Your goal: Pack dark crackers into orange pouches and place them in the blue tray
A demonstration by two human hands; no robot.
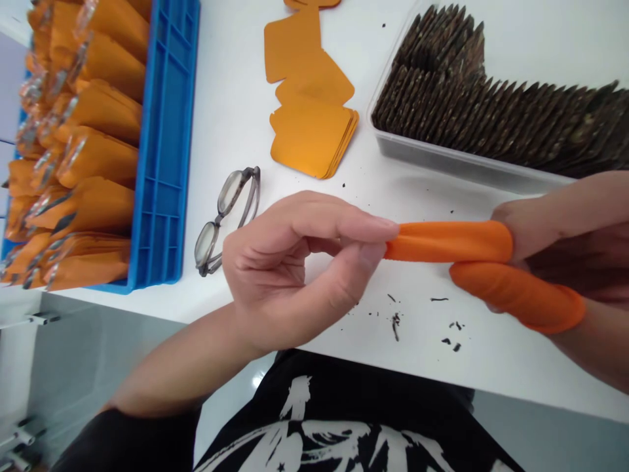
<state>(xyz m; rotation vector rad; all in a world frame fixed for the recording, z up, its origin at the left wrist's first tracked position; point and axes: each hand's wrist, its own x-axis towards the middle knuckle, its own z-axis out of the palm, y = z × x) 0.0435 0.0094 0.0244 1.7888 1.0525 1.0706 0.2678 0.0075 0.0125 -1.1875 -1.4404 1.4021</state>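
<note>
Orange rubber finger covers [449, 241] on two fingers of the right hand [555, 229], upper one stretched out leftward, lower one [515, 296] just beneath and a little nearer the body. Left hand [295, 262] pinching the tip of the upper cover between thumb and forefinger, other fingers curled into the palm; pinch closed tight on the rubber, at about the middle of the view. Right hand mostly out at the right edge, so cannot tell how the rest of it is set, only that the two covered fingers point toward the pinch.

Directly under the pinch and a bit toward the body: white table [230, 118] with dark crumbs [396, 322] scattered on it. Left of the pinch, beyond the left knuckles: grey glasses [223, 219] lying folded open on the table. Farther left again: blue crate [164, 164] packed with orange packets [93, 157], leaning in rows. Beyond the pinch, away from the body: a loose stack of flat orange pouches [312, 128], a few fanned out behind it. Beyond and to the right of the pinch, above the covered fingers: clear plastic tray [442, 160] filled with dark brown squares [491, 111] standing on edge in close rows. Below the pinch, nearest the camera: black shirt with white print [319, 439]
</note>
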